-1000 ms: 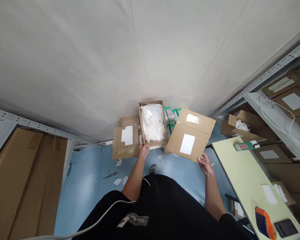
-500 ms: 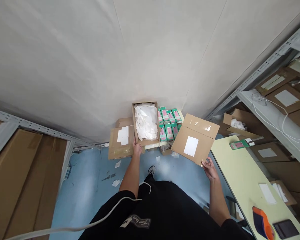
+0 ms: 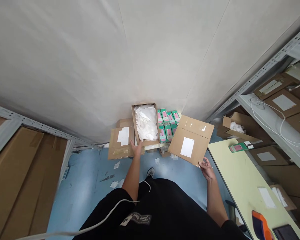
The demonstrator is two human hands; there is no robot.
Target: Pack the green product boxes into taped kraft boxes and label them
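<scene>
My right hand [image 3: 206, 168] pinches the near corner of a flattened cardboard box [image 3: 177, 144]. A white label [image 3: 187, 147] and strips of clear tape show on that cardboard, which is tilted. My left hand [image 3: 136, 148] has its fingers apart at the near left corner of an open carton [image 3: 150, 144]; whether it touches the carton I cannot tell. Crumpled white paper [image 3: 146, 122] fills the carton. Left of it is another taped cardboard box [image 3: 127, 152] with white labels. Several green boxes with pink fronts [image 3: 169, 132] stand in rows right of the carton, partly hidden by the flattened cardboard.
A pale yellow table [image 3: 235, 170] on the right bears one green box [image 3: 237, 147], an orange and dark blue tool [image 3: 261, 225] and a dark flat device [image 3: 286, 232]. Shelves with cartons [image 3: 281, 101] flank both sides. Paper scraps [image 3: 114, 184] lie on the blue floor [image 3: 85, 186].
My left hand's fingers have spread at the carton corner. The flattened cardboard in my right hand has shifted slightly left, along with that hand.
</scene>
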